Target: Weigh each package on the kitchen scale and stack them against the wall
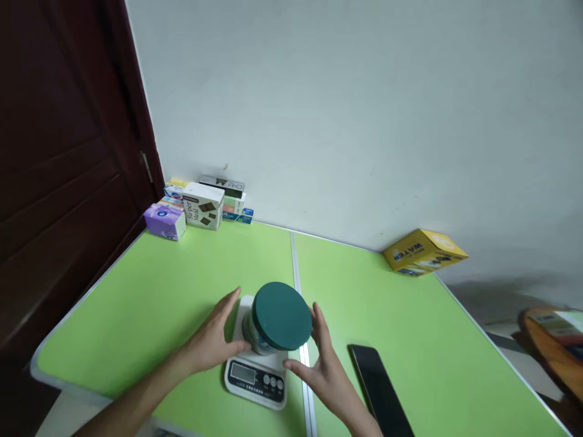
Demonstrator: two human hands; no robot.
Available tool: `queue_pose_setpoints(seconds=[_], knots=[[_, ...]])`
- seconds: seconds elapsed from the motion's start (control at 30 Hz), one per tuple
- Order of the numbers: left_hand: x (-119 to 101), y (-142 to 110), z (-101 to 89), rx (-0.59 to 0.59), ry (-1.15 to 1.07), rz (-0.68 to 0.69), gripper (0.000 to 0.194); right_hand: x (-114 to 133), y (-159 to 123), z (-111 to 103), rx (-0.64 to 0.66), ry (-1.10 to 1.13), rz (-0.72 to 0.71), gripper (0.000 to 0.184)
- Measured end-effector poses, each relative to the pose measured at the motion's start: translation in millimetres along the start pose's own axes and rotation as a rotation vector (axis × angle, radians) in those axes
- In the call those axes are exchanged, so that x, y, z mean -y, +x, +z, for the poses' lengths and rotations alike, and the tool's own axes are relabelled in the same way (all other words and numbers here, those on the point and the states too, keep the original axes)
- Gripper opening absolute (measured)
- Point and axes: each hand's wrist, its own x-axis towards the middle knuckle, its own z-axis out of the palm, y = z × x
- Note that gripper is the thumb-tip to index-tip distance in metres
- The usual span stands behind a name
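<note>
A jar with a wide dark green lid (282,315) stands on the platform of a white kitchen scale (255,382). The scale's display and round buttons face me. My left hand (214,337) is at the jar's left side, thumb and fingers spread apart, the thumb tip close to the jar's lower wall. On the other side, my right hand (321,364) curves near the lid's right edge with fingers apart; some of its fingers are partly hidden behind the lid. Whether either hand touches the jar I cannot tell.
A black phone (380,391) lies right of my right hand. Several boxes, among them a purple one (164,220) and a white one (203,206), stand at the back left corner. A yellow box (423,252) sits at the back right. A metal seam divides the green table (136,315).
</note>
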Motion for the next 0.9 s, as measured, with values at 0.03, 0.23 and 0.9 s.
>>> queue_pose_setpoints(seconds=[0.03, 0.23, 0.9], knots=[[3.1, -2.0, 3.4, -0.003, -0.033, 0.010, 0.095, -4.2, 0.6, 1.1, -0.004, 0.001, -0.014, 0.101], [2.6, -7.0, 22.8, 0.053, -0.157, 0.250, 0.097, 1.8, 22.1, 24.7, -0.080, -0.049, -0.061, 0.060], [83.3, 156.9, -143.1, -0.955, 0.210, 0.063, 0.057, 85.1, 296.3, 200.3, -0.133, 0.267, -0.441, 0.078]])
